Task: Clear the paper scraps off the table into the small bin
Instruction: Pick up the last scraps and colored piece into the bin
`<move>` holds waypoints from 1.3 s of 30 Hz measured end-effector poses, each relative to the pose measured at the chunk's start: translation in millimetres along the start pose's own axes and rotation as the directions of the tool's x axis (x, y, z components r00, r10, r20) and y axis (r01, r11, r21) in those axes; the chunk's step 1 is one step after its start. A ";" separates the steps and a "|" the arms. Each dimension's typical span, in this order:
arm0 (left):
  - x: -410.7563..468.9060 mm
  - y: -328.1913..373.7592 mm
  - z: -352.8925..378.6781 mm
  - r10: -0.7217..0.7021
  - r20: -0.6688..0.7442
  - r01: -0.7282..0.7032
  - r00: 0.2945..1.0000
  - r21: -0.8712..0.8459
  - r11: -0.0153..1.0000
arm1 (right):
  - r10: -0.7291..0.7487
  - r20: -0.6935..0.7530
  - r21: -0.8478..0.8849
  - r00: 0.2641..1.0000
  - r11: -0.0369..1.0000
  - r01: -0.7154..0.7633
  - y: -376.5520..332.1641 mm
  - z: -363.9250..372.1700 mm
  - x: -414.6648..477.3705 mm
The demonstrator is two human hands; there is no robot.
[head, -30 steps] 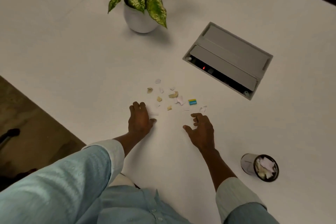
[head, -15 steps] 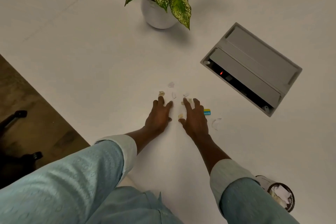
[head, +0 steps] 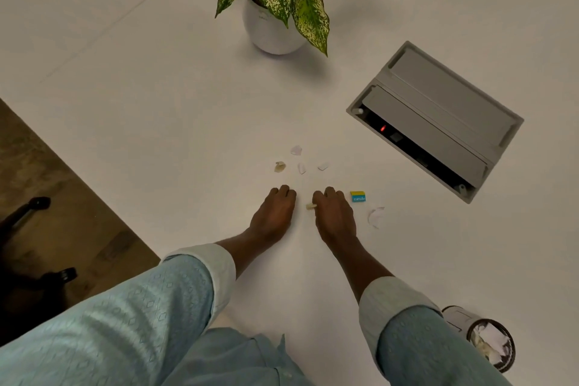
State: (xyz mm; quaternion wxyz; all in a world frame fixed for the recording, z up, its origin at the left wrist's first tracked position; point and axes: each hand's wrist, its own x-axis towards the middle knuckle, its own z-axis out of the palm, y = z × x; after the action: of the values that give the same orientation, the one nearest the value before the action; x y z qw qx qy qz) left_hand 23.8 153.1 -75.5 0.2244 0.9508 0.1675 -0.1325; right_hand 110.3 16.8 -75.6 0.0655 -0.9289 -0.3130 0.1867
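Several paper scraps lie on the white table [head: 156, 122]: a white scrap [head: 296, 150], a tan scrap [head: 279, 166], two small white scraps [head: 301, 168] [head: 322, 166], a yellow-and-blue scrap [head: 357, 196] and a curved white scrap [head: 376, 217]. My left hand [head: 275, 211] rests on the table with fingers curled under; what is inside is hidden. My right hand [head: 334, 213] is curled beside it, with a tan scrap [head: 311, 206] pinched at its thumb side. The small bin [head: 460, 318], holding scraps, is at the bottom right by my right elbow.
A potted plant in a white pot [head: 269, 31] stands behind the scraps. A grey cable box [head: 438, 116] with an open lid is sunk into the table at the right. The table's left edge runs diagonally, with a chair base [head: 31, 207] on the floor beyond.
Both hands moved forward into the scrap pile and curled their fingers shut. Several scraps from the near middle of the pile are gone from the table; one shows in my right hand.
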 end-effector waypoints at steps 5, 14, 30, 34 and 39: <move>-4.4 -2.2 0.2 -0.088 -0.045 0.076 0.995 -0.226 0.971 | 0.106 -0.113 0.144 0.988 0.986 -0.089 12.1 3.1 -17.3; -38.3 51.1 6.7 -0.148 -0.068 0.080 0.987 -0.589 0.804 | 0.532 -0.194 0.621 0.824 0.717 -0.317 56.4 -30.9 -105.8; -91.5 270.2 56.6 0.294 0.018 -0.210 0.956 -0.656 0.724 | 0.968 -0.081 0.920 0.237 0.164 -0.355 146.8 -65.3 -295.5; -94.6 311.2 77.6 0.358 0.050 -0.259 0.932 -0.601 0.757 | 0.976 -0.083 0.895 0.203 0.163 -0.415 171.2 -66.9 -310.4; -96.7 346.1 91.4 0.373 0.057 -0.287 0.926 -0.535 0.794 | 0.967 -0.127 0.867 0.221 0.216 -0.449 188.5 -68.9 -312.7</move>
State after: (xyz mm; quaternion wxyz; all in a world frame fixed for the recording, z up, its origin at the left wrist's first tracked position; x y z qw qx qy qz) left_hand 50.5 -206.9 9.5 0.5039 0.8558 0.0094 -0.1167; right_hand 12.4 -323.0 38.6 0.3977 -0.8467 0.3489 -0.0569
